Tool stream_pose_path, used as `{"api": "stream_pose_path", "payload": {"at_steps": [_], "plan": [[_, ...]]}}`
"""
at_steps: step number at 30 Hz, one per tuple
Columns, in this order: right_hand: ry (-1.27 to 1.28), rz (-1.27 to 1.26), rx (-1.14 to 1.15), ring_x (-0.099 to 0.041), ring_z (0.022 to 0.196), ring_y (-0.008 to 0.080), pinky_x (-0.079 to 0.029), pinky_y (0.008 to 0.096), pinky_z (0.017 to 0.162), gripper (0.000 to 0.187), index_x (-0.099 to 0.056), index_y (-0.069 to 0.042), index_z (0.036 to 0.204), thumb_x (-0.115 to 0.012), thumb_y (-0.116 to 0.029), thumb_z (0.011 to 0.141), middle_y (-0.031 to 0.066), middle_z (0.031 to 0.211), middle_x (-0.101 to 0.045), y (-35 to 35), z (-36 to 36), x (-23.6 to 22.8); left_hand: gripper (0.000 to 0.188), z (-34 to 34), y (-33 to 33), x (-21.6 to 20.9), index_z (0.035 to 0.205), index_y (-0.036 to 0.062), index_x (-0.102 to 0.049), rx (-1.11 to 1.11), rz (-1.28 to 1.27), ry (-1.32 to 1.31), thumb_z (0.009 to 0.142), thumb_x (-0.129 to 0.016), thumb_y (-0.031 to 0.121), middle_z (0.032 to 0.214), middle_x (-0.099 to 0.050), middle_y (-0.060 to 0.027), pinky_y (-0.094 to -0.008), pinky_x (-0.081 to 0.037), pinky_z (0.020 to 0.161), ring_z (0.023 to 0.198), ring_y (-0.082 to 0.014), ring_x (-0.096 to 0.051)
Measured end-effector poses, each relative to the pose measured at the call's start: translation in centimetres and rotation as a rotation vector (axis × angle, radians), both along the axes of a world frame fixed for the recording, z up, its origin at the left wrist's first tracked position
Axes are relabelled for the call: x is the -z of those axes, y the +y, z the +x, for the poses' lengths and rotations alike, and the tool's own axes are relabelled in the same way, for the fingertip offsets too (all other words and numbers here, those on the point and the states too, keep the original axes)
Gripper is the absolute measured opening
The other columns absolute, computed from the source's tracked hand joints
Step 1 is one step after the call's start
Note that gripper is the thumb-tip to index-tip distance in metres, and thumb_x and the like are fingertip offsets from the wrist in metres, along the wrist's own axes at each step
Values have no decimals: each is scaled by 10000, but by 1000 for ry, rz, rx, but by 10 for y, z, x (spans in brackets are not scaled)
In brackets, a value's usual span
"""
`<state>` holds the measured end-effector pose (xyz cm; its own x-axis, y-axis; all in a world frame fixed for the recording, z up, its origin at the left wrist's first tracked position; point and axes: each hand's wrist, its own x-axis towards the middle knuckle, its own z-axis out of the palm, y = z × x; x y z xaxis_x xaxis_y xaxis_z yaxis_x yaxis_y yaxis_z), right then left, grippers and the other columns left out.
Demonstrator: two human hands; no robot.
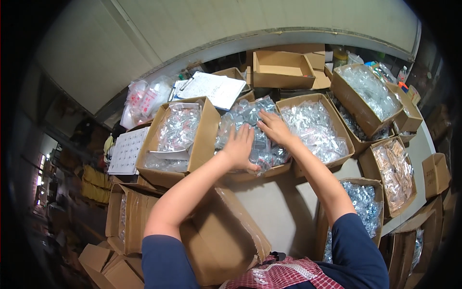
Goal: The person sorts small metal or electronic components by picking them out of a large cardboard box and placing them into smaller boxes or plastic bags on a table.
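Both my arms reach forward to a cardboard box heaped with small clear plastic packets [248,113] that hold grey parts. My left hand [239,148] lies on the near left side of the heap, fingers stretched out and thumb apart. Farther back and to the right, my right hand [275,127] rests on the same packets with its fingers extended. Neither hand grips anything that I can see. To the left stands a box of shiny packets [179,127] with a white sheet among them. Another box of silvery packets [315,127] stands close on the right.
A large open cardboard box [216,236] is near me, below my left arm. Boxes of bluish packets [361,204], copper-coloured packets [392,171] and clear packets [368,91] line the right. Behind are a clipboard with papers [211,89] and a shallow box [281,70].
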<state>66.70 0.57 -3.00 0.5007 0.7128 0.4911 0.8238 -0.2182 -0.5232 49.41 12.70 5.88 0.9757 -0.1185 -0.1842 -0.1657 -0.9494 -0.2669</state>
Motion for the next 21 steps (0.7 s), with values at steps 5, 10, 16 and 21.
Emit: {"api": "stream_pose_path", "payload": {"at_steps": [5, 10, 16, 21], "plan": [[84, 41, -60, -466, 1298, 336, -198, 562, 1138, 477, -561, -22, 1294, -459, -380, 996, 201, 1316, -574, -3, -3, -10, 1317, -19, -7, 2, 1487, -131, -97, -82, 11, 6, 687, -624, 773, 1563, -104, -331, -717, -79, 1098, 1482, -422, -72], [150, 278, 158, -477, 1285, 329, -176, 591, 1126, 496, -621, -56, 1236, -527, -447, 946, 156, 1314, -587, 35, 53, -9, 1395, -21, 9, 19, 1536, -20, -46, -41, -60, -30, 599, -560, 875, 1584, -29, -308, -817, -69, 1000, 1490, -410, -19], [188, -38, 211, -514, 1235, 388, -354, 471, 1067, 622, -624, -24, 1239, -513, -552, 930, 226, 1313, -565, 52, 91, 8, 1342, -2, 14, 3, 1551, 51, -42, -18, -94, 89, 618, -613, 828, 1592, 61, -274, -804, -70, 1017, 1486, -407, 72], [275, -137, 49, -538, 1200, 362, -334, 482, 1079, 526, -643, -87, 1219, -438, -507, 980, 178, 1268, -600, 65, 51, -4, 1387, -26, 35, 9, 1554, 61, -33, -85, -120, 91, 579, -625, 850, 1598, 66, -255, -784, -14, 1043, 1491, -385, 74]]}}
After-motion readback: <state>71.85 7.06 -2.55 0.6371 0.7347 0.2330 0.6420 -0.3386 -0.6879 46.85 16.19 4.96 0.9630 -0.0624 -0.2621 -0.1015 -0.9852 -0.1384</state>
